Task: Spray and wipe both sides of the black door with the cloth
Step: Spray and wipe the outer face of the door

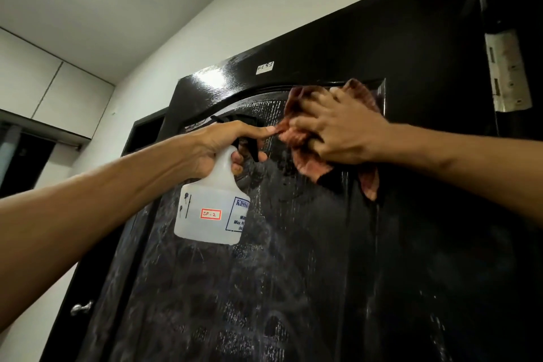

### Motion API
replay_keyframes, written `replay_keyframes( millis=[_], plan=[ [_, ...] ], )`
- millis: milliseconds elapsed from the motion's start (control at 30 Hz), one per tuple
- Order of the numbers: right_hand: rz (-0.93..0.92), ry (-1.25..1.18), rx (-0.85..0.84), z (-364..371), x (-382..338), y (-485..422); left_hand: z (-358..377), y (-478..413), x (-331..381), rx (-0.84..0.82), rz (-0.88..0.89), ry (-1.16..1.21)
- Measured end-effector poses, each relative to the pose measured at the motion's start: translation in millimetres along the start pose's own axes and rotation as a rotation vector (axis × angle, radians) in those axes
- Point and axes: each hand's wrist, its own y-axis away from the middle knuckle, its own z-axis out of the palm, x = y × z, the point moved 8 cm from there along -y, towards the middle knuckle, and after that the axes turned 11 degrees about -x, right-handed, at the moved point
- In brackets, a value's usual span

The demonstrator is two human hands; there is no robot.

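Observation:
The black door [293, 273] fills the middle and right of the view, its carved panel streaked with wet spray. My left hand [223, 144] grips the neck of a white spray bottle [211, 209] with a black trigger head, held up close to the door, index finger stretched forward over the top. My right hand [343, 129] presses a crumpled reddish-brown cloth [311, 167] against the upper part of the panel, fingers curled into the fabric. Parts of the cloth hang below the hand.
A metal hinge [508, 73] sits on the door's right edge near the frame. A silver door handle [82, 307] shows at the lower left edge. White wall, ceiling and high cabinets [53, 91] lie to the left. A small white sticker [265, 67] is on the door's top rail.

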Motion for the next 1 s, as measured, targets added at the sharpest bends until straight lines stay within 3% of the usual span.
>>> replay_keyframes(
  millis=[100, 267, 433, 633, 800, 933, 1000],
  plan=[
    [-0.204, -0.002, -0.077, 16, -45, 7, -6, 4, -1, 0.023, -0.011, -0.001],
    [0.109, -0.061, 0.098, -10, 25, -3, -13, 8, 5, 0.036, 0.003, 0.000],
    [-0.278, -0.038, -0.099, 14, -61, 43, -16, 10, 0, 0.018, -0.019, 0.008],
    [0.170, -0.024, 0.144, -22, 77, 58, -6, 5, -2, 0.006, -0.019, 0.000],
    [-0.097, 0.074, 0.062, 3, 5, 102, -5, -1, -6, -0.012, -0.035, 0.005],
    [0.124, 0.081, 0.147, -24, 53, 105, 8, -3, -7, -0.034, -0.032, 0.001],
    [0.073, 0.091, 0.145, -20, 34, 111, 13, -4, -8, -0.052, -0.030, 0.015]
  ],
)
